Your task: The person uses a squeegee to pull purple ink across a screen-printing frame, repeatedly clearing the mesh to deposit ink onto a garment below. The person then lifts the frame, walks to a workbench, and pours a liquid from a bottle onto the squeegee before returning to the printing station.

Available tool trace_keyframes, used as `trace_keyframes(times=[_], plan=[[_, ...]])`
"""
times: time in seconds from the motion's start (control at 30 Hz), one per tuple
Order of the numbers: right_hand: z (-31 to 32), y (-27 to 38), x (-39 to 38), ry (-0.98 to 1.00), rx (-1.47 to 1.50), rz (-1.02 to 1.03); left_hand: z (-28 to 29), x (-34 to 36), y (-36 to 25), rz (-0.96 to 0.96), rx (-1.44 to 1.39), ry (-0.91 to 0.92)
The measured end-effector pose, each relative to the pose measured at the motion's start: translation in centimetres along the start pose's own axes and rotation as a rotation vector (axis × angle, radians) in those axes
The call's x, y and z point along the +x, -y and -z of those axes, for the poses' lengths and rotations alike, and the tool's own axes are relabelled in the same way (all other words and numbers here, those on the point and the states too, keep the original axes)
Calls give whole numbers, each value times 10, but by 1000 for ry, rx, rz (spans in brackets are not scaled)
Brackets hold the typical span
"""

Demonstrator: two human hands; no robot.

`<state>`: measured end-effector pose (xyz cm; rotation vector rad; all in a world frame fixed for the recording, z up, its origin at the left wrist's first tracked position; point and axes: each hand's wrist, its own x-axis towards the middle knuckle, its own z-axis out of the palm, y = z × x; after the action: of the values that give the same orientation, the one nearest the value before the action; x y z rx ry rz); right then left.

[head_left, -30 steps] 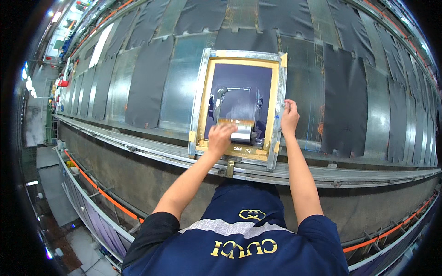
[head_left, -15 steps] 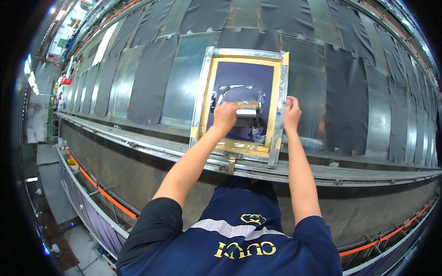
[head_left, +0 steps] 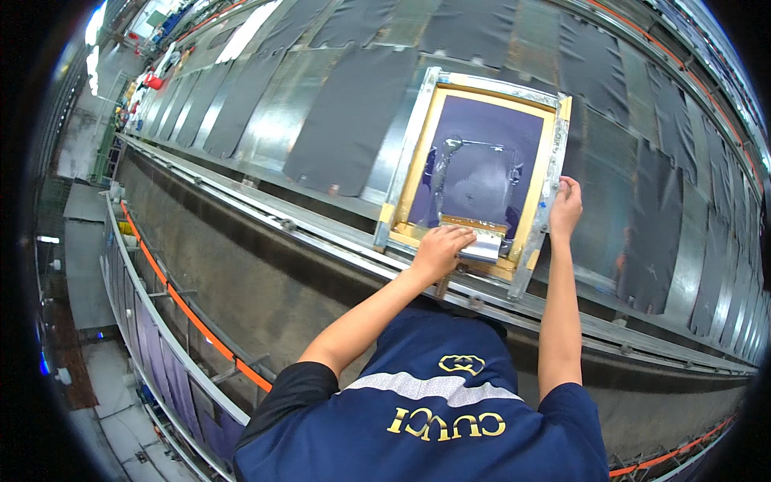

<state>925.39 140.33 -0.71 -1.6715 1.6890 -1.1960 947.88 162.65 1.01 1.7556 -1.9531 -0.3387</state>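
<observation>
Just below centre, our left hand (head_left: 440,251) grips a flat silver-metal squeegee (head_left: 484,246). Right of centre, our right hand (head_left: 566,209) clasps the grey rectangular metal frame (head_left: 555,161) (for steadiness, presumably).

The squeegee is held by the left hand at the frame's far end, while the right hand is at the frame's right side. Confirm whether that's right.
Wrong end: the head view shows the left hand holding the squeegee at the near end of the frame. The right hand is at its right side.
</observation>
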Motion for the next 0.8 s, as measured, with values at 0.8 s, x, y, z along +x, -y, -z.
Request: trace_keyframes(times=[0.8], plan=[[-368, 190, -163, 38, 32, -143, 209, -135, 396, -8, 193, 82]])
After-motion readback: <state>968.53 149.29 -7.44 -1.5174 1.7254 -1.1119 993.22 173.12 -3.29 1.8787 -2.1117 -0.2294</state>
